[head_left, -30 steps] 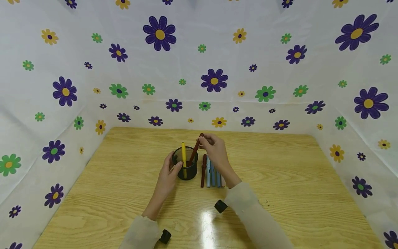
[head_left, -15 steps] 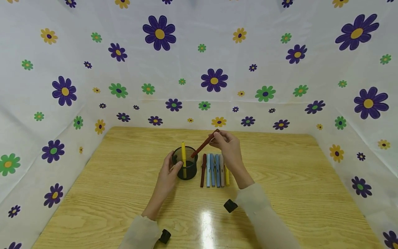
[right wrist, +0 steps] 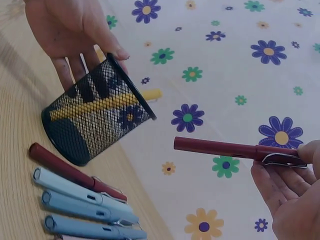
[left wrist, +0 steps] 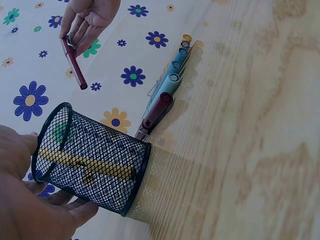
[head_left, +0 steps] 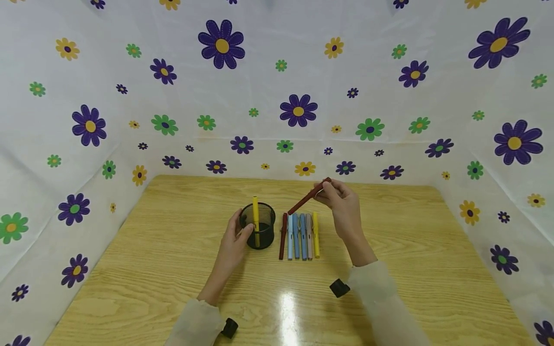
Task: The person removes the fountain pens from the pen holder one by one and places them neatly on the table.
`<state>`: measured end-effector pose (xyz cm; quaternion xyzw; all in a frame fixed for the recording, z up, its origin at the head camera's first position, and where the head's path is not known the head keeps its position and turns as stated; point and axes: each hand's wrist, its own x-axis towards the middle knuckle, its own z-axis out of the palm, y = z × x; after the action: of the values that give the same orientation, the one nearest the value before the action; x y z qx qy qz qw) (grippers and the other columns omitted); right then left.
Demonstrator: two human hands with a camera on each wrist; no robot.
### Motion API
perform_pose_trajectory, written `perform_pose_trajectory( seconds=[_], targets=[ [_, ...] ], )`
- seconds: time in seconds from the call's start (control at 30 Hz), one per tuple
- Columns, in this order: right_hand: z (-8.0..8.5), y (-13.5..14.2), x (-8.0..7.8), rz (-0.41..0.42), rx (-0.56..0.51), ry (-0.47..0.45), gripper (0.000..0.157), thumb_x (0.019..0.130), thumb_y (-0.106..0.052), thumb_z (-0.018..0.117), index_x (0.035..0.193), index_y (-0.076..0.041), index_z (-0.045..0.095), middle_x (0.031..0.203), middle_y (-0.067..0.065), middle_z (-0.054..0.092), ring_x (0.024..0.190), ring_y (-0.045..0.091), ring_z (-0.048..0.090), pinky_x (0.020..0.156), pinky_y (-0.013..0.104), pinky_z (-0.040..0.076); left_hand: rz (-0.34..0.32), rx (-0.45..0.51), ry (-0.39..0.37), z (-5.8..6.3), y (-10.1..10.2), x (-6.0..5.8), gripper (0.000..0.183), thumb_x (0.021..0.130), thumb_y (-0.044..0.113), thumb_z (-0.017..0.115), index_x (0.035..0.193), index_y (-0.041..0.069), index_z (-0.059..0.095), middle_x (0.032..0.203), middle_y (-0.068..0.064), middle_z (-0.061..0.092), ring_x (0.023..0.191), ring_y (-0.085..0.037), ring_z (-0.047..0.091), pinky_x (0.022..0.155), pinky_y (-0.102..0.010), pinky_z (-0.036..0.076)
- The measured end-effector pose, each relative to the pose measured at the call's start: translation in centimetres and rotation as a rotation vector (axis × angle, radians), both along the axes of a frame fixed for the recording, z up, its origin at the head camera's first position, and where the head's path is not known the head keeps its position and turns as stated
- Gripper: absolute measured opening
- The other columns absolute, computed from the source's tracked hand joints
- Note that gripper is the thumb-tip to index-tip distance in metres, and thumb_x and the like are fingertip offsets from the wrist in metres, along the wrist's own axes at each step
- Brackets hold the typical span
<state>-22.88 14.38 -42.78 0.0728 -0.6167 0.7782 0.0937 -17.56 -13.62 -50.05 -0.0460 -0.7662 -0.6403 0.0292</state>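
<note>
My left hand [head_left: 231,245] grips a black mesh pen cup [head_left: 265,240], thumb at the rim and fingers round the side. The cup stands upright on the table with a yellow pen [head_left: 255,210] inside. To the right, my right hand [head_left: 346,211] pinches a dark red pen [right wrist: 215,147] by its clip end. This pen is tilted in the air, lower end toward the cup, above a row of pens. That row holds another dark red pen [head_left: 283,240], a light blue pen [head_left: 290,240], two blue pens [head_left: 296,240], a greyish pink pen [head_left: 309,242] and a yellow pen [head_left: 316,238].
The wooden table [head_left: 173,269] is bounded at the back and both sides by a white flowered cloth [head_left: 368,91]. A black wrist device [head_left: 339,288] sits by the right sleeve, another black device [head_left: 230,328] by the left sleeve.
My right hand has drawn the dark red pen up out of the cup and carried it rightward, over the row of pens. My left hand stays on the cup.
</note>
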Motion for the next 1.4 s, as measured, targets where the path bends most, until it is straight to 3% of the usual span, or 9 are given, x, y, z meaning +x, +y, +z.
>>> perform_pose_trajectory(
  seconds=[0.17,0.43,0.73,1.0,1.4],
  targets=[
    [-0.2,1.5,0.2,-0.012,0.011,-0.003,0.041,0.107,-0.021,0.06,0.127,0.015,0.058,0.115,0.023,0.07,0.096,0.021,0.074,0.093,0.037,0.058,0.005,0.003,-0.002,0.0,0.0,0.0,0.067,0.11,0.024,0.054,0.163,0.001,0.021,0.163,-0.028,0.028,0.149,-0.042,0.033,0.119,-0.058,0.029],
    [-0.1,3.3,0.9,-0.028,-0.004,-0.005,0.03,0.107,-0.018,0.06,0.121,0.008,0.063,0.109,0.016,0.073,0.096,0.022,0.074,0.092,0.037,0.058,0.0,-0.006,0.0,0.0,-0.1,0.0,0.067,0.11,0.025,0.055,0.163,0.001,0.021,0.163,-0.03,0.027,0.148,-0.045,0.033,0.119,-0.06,0.029],
    [0.1,4.5,1.4,-0.054,0.015,-0.034,0.034,0.106,-0.021,0.061,0.124,0.008,0.062,0.106,0.01,0.073,0.094,0.02,0.074,0.09,0.035,0.059,-0.005,-0.006,0.004,-0.1,-0.1,0.0,0.067,0.11,0.024,0.054,0.163,0.0,0.021,0.163,-0.03,0.028,0.148,-0.044,0.033,0.119,-0.06,0.029],
    [0.1,5.5,1.7,-0.06,0.028,-0.052,0.032,0.106,-0.022,0.061,0.123,0.005,0.064,0.112,0.02,0.071,0.094,0.019,0.074,0.09,0.034,0.059,0.003,-0.005,-0.001,-0.1,0.0,0.0,0.067,0.11,0.024,0.055,0.163,0.001,0.021,0.163,-0.029,0.028,0.148,-0.044,0.033,0.119,-0.059,0.029],
    [-0.1,7.3,2.2,-0.043,0.043,-0.069,0.028,0.106,-0.022,0.062,0.118,0.003,0.066,0.106,0.014,0.073,0.092,0.019,0.073,0.088,0.031,0.06,0.02,0.006,-0.014,0.5,0.3,0.3,0.067,0.11,0.024,0.055,0.163,0.002,0.022,0.163,-0.028,0.029,0.149,-0.042,0.033,0.119,-0.059,0.03]
  ],
)
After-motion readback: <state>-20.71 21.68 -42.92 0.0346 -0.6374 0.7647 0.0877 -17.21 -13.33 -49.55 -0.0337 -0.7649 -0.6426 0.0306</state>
